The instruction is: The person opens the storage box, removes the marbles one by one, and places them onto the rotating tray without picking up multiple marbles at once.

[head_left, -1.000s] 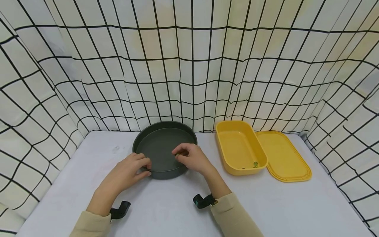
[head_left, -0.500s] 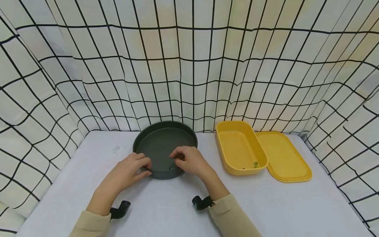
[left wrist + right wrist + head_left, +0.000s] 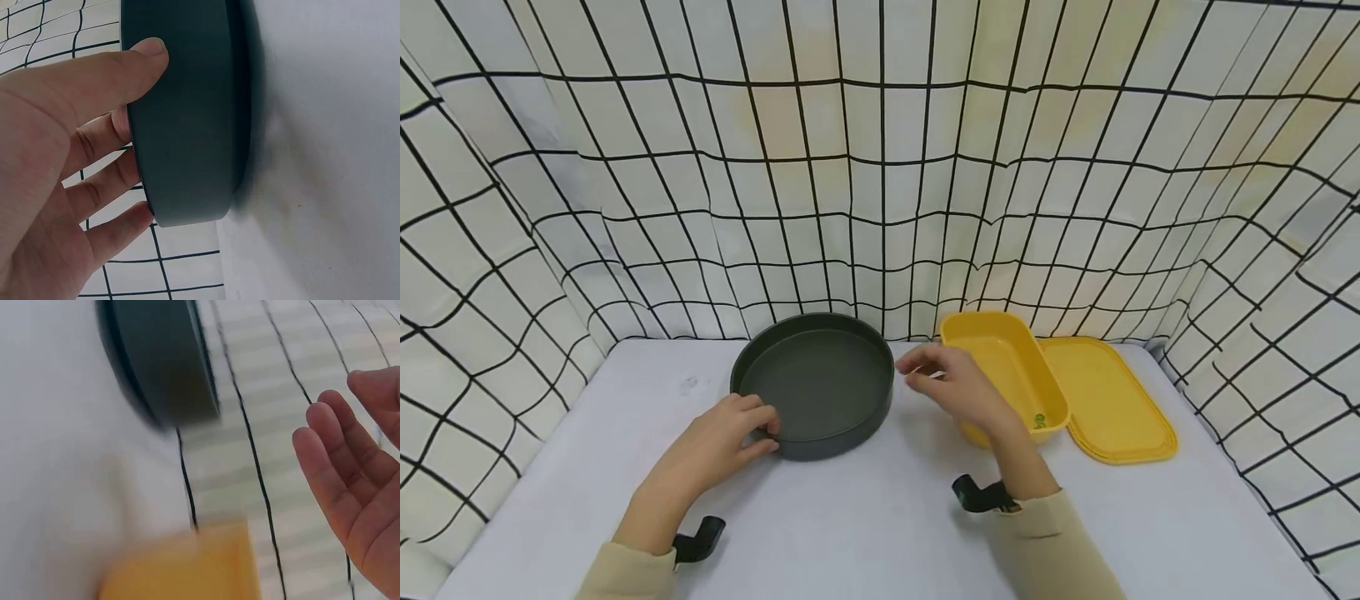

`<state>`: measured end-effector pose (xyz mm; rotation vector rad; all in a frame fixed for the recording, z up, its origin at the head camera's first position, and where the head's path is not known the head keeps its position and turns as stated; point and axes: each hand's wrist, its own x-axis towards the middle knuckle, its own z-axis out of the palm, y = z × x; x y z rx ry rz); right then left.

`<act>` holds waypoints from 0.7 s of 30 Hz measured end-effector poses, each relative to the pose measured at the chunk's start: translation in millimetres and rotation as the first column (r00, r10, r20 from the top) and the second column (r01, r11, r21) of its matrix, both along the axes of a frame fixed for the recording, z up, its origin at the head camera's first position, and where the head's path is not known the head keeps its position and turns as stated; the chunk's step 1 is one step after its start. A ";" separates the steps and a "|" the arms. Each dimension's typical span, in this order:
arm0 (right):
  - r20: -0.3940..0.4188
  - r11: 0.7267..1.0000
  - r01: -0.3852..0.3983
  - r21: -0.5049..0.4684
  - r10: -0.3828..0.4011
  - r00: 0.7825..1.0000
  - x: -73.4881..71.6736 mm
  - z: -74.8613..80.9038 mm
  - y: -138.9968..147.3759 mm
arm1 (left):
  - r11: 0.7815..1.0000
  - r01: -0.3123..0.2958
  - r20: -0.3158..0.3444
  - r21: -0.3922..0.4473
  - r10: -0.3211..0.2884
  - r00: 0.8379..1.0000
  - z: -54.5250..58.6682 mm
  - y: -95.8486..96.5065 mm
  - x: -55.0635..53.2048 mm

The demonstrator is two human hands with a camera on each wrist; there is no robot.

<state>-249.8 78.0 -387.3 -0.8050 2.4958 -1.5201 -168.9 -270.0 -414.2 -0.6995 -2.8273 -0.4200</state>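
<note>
A round dark grey-green pan (image 3: 827, 379) sits on the white table, left of a yellow box (image 3: 1000, 358). My left hand (image 3: 715, 446) pinches the pan's near left rim, as the left wrist view shows: the thumb lies on the outer wall (image 3: 187, 137) and the fingers reach over the edge. Between pan and box hovers my right hand (image 3: 958, 387), its fingers loosely bent. Nothing shows between those fingers (image 3: 312, 444) in the right wrist view. Small green pieces (image 3: 1040, 421) lie at the box's near end. My right hand and forearm hide part of the box.
A flat yellow lid (image 3: 1108, 400) lies right of the box, touching or close to it. White cloth walls with a black grid (image 3: 880, 183) enclose the table at the back and sides. Each wrist wears a small black camera.
My right hand has left the pan, moving right toward the yellow box. Half a second ago a small dark piece showed near the pan's front wall. The left hand keeps its grip.
</note>
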 end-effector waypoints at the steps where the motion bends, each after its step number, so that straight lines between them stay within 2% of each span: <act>1: 0.015 0.999 0.031 -0.009 -0.031 0.999 0.1 0.0 13.6 | 1.000 0.000 0.000 -0.003 0.000 1.000 0.1 -0.1 0.7; 4: 0.023 0.992 0.127 -0.009 -0.127 0.992 -0.8 -3.1 49.7 | 1.000 -0.002 0.004 -0.008 0.002 1.000 0.6 0.3 2.0; 8: 0.027 0.977 0.214 0.021 -0.214 0.976 -4.9 -3.8 79.1 | 1.000 -0.005 -0.004 -0.009 0.005 1.000 2.7 0.7 2.6; 11: 0.062 0.972 0.228 0.048 -0.231 0.971 -7.6 -4.4 89.9 | 1.000 -0.002 -0.013 -0.011 0.002 1.000 2.7 0.7 2.0; 14: 0.062 0.964 0.231 0.134 -0.241 0.969 -10.8 -9.0 95.4 | 1.000 0.004 -0.025 -0.011 -0.004 1.000 1.8 0.5 1.1; 21: -0.031 0.896 0.247 0.368 -0.254 0.967 -15.3 -24.0 100.1 | 1.000 0.028 -0.053 -0.001 -0.028 0.998 0.0 -0.3 -0.2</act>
